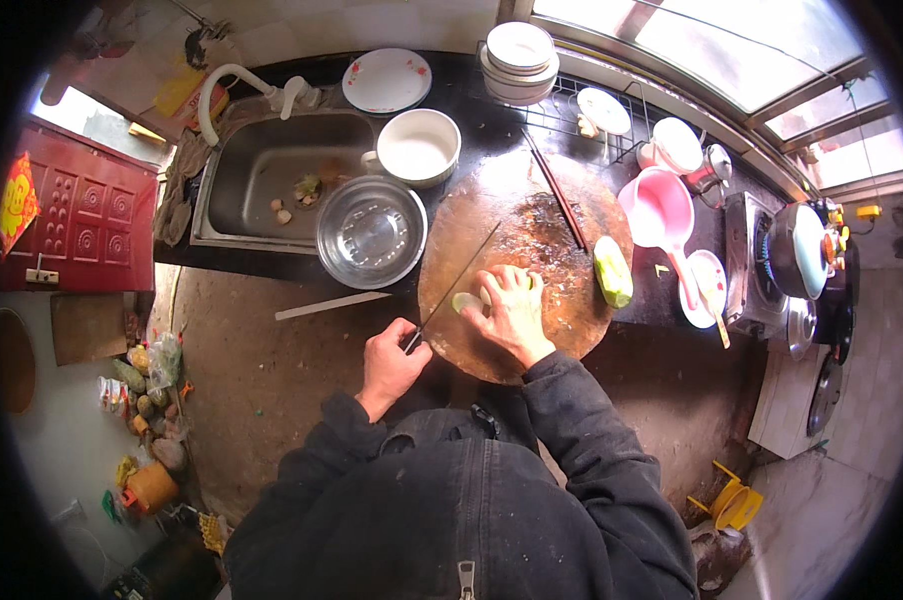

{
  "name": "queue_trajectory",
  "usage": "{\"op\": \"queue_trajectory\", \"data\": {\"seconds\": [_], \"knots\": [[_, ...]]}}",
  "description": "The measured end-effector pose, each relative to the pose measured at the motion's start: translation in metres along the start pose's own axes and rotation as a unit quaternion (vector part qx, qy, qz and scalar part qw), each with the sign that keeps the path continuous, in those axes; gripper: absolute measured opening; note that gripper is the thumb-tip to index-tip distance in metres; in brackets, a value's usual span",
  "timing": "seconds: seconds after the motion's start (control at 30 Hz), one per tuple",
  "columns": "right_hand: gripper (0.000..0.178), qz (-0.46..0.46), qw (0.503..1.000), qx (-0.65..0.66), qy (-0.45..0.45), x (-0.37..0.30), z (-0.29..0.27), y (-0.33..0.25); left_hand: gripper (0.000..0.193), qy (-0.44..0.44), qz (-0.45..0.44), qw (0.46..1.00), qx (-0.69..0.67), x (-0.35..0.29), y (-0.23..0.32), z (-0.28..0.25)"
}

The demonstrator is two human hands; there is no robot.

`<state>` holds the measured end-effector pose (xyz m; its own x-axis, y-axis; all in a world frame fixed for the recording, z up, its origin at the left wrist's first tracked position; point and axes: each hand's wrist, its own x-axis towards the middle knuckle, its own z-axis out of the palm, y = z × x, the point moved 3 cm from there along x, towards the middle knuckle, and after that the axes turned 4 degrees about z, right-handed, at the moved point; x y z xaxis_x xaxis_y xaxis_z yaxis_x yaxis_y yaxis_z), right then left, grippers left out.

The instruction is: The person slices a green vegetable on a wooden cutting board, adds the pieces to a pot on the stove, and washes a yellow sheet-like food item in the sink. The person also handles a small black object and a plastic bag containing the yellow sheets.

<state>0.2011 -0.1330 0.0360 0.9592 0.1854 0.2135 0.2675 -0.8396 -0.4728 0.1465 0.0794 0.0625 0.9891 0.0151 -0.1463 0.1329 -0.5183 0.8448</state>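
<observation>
My left hand (394, 362) is closed around the dark handle of a kitchen knife (459, 275). Its thin blade points up and away over the round wooden cutting board (462, 225). To the right of the blade, my right hand (513, 312) presses down with bent fingers on a pale green vegetable piece (467, 301), mostly covered by the hand. Another pale green vegetable chunk (613, 272) lies on the board's right edge. A pair of dark chopsticks (555, 188) rests on the far part of the board.
Left of the board stand a metal basin (372, 232), a white enamel pot (419, 147) and a sink (272, 170) with scraps. To the right are a pink ladle-like scoop (660, 208), a small plate (707, 285) and a pot (800, 250) on a lit gas stove (751, 262).
</observation>
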Motion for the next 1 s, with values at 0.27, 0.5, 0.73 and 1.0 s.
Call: {"op": "queue_trajectory", "data": {"seconds": [0.27, 0.5, 0.73, 1.0], "knots": [[0.033, 0.062, 0.997, -0.049, -0.007, -0.005, 0.018, -0.003, 0.023, -0.001, -0.042, 0.999, -0.002, -0.006, -0.002, 0.007], [0.043, 0.022, 0.997, 0.060, 0.034, -0.035, -0.031, 0.020, 0.020, -0.008, 0.050, 0.999, 0.003, -0.007, 0.016, -0.007], [0.039, 0.038, 0.996, 0.082, 0.027, -0.062, -0.032, 0.025, 0.021, -0.033, 0.168, 0.976, 0.135, 0.010, 0.038, 0.012], [0.034, -0.022, 0.998, 0.046, -0.033, -0.043, -0.031, 0.021, 0.008, -0.083, 0.279, 0.890, 0.352, 0.023, 0.040, 0.043]]}}
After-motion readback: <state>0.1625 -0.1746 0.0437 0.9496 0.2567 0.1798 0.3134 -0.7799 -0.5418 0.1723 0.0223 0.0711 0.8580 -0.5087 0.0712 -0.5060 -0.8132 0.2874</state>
